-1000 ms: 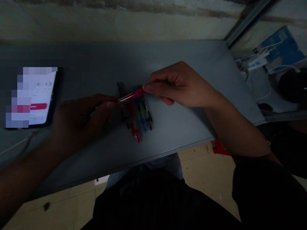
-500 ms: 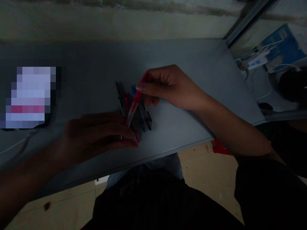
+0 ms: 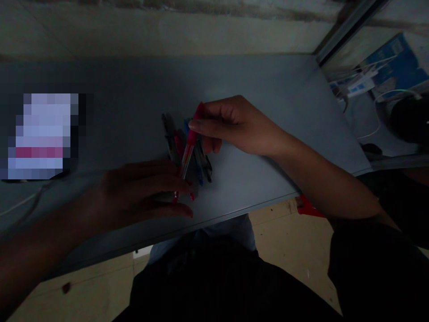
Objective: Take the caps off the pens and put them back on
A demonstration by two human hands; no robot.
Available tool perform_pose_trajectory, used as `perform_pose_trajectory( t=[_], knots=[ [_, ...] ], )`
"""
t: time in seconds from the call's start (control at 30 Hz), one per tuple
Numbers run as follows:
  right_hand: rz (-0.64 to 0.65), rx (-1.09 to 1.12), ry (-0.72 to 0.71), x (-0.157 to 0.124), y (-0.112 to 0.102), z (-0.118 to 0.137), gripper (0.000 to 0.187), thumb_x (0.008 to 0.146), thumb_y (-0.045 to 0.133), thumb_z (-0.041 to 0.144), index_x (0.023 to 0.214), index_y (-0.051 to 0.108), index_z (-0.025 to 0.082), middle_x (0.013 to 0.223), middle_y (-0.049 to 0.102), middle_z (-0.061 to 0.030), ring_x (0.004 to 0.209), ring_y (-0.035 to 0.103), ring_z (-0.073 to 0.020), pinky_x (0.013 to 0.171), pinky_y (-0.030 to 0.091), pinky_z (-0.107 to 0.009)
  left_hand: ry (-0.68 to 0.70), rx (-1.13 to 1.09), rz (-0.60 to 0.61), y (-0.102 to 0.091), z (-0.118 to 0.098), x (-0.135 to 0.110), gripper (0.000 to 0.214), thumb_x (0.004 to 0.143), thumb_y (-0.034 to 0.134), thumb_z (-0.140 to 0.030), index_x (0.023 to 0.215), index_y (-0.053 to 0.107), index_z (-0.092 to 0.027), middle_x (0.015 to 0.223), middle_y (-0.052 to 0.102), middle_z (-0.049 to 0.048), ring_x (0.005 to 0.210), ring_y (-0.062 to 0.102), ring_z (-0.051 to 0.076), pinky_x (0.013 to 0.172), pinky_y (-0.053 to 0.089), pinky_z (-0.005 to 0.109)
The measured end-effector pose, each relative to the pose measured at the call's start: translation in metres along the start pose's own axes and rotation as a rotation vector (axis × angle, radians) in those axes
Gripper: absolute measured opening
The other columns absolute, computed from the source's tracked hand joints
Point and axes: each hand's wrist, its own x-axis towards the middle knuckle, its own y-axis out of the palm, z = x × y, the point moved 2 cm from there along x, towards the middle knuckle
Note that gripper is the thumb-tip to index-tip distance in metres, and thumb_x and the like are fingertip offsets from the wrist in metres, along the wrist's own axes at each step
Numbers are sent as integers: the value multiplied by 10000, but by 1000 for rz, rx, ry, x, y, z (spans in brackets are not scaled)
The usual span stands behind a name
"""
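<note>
Between the thumb and fingers of my right hand [image 3: 236, 127], a pink-capped pen with a clear barrel [image 3: 187, 157] is pinched near its cap. It slants down toward my left hand [image 3: 134, 188], whose thumb and fingers are apart around the pen's lower end. Part of that end is hidden behind the left fingers. Under and beside the held pen lie several other pens: a black one [image 3: 168, 132], a red one [image 3: 178, 142], and blue and dark ones [image 3: 199, 167] to the right. Another red tip shows by my left fingertips.
A blurred-out lit device [image 3: 43, 129] lies at the left on the grey desk [image 3: 268, 80], with a cable [image 3: 20, 203] below it. At the right are a blue box [image 3: 398, 67], white cables and a dark round object [image 3: 409, 118]. The desk's front edge runs close to my body.
My left thumb has dropped away from its fingers, widening the gap. The held pen has turned slightly more upright, and its lower end now shows between the left fingers and thumb.
</note>
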Motion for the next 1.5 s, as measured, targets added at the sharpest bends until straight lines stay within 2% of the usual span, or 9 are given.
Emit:
perform_pose_trajectory(
  t=[0.27,0.43,0.6,0.77,1.0,1.1,1.2,1.33,1.5],
  knots=[
    [23,-13,-19,0,0,-1,381,1123,714,526,980,683,174,787,697,31,762,705,-95,669,544,-161,-32,-6,26,1,2,-3,202,1211,640,-462,1163,749,-299,1030,850,-34,889,860,108,801,699,190],
    [27,-24,-24,0,1,1,413,1133,693,553,962,675,178,775,683,46,740,691,-76,659,534,-148,-4,-44,24,1,5,-3,157,1197,678,-415,1159,783,-304,1017,849,-38,857,851,120,751,702,204],
    [20,-12,-21,0,1,2,440,1110,734,582,943,665,181,780,693,36,735,684,-80,652,537,-152,-33,-34,0,1,4,-2,151,1172,718,-458,1185,772,-318,994,829,-41,841,844,128,722,709,215],
    [34,-12,-17,0,1,-1,411,1114,741,551,964,667,176,778,700,34,719,679,-77,645,526,-154,-3,10,12,1,2,0,196,1224,624,-439,1141,737,-301,1001,842,-46,868,867,111,766,713,196],
    [27,19,-30,0,2,-1,383,1110,752,532,997,644,183,790,697,48,726,698,-75,642,522,-151,-5,27,14,0,2,1,208,1222,623,-449,1125,735,-302,981,841,-56,830,855,96,752,682,167],
    [19,6,-28,0,2,-1,395,1123,729,538,976,633,184,778,684,50,730,700,-75,647,523,-150,2,35,-5,1,4,0,234,1201,659,-493,1150,750,-284,992,839,-38,846,854,106,762,689,176],
    [34,-11,-42,-1,1,-2,395,1134,711,541,987,626,184,779,684,51,734,702,-78,655,527,-149,5,50,-11,0,2,-1,242,1216,625,-475,1141,739,-276,1010,846,-30,865,853,98,770,683,167],
    [70,-60,-95,-2,3,-7,324,1205,579,486,1104,610,180,816,679,67,752,695,-63,690,532,-138,-58,112,-32,-2,-2,-2,248,1217,620,-475,1127,749,-284,1043,866,-50,926,862,89,873,688,174],
    [136,-195,-157,-5,7,-7,259,1242,518,399,1166,577,159,893,687,57,794,663,-53,730,522,-145,-68,90,-43,-2,-2,-3,275,1215,624,-479,1107,755,-263,1023,857,-66,901,841,58,862,661,137]
  ],
)
